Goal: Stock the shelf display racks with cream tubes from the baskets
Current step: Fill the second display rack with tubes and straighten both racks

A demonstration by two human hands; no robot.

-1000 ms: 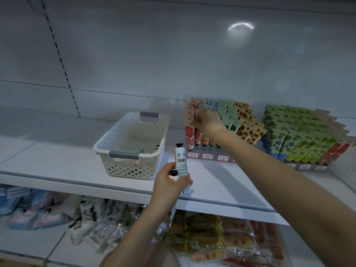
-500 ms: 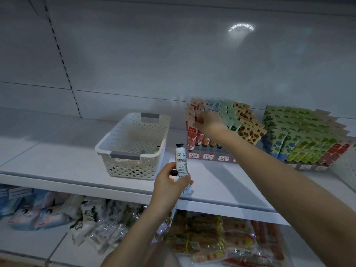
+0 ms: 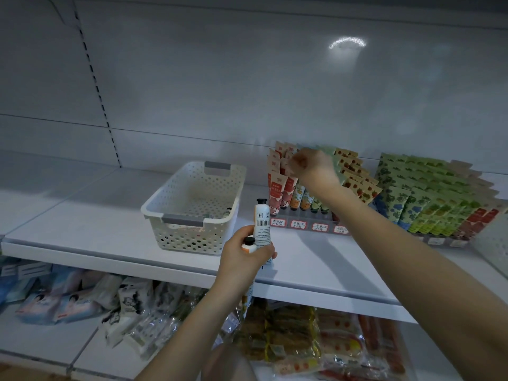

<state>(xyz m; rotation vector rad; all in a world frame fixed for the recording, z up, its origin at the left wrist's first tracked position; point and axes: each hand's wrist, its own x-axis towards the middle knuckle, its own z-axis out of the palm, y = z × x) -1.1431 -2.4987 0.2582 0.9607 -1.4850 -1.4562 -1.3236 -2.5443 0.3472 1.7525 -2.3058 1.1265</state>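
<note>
Nearest, below the main shelf: bagged goods [image 3: 132, 306] piled on a lower shelf. Above them, at the shelf's front edge, the left hand [image 3: 242, 257] is wrapped around two cream tubes held caps up: a tall white tube [image 3: 262, 221] with black cap and barcode facing the camera, and a shorter orange-tinted tube [image 3: 248, 242] beside it, only its top showing. On the white shelf [image 3: 82, 226], left of that hand, sits a perforated cream basket [image 3: 154, 213] with grey handles; a few small items lie in its near right corner, too dim to name. Further back and right, a display rack [image 3: 308, 215] with handwritten labels holds rows of tubes standing cap down. The right hand [image 3: 310, 165] is at the flat top ends of the back rows, fingers bent, motion-blurred; whether it pinches a tube cannot be told. A second rack [image 3: 439, 199], full of green and red tubes, stands just right.
</note>
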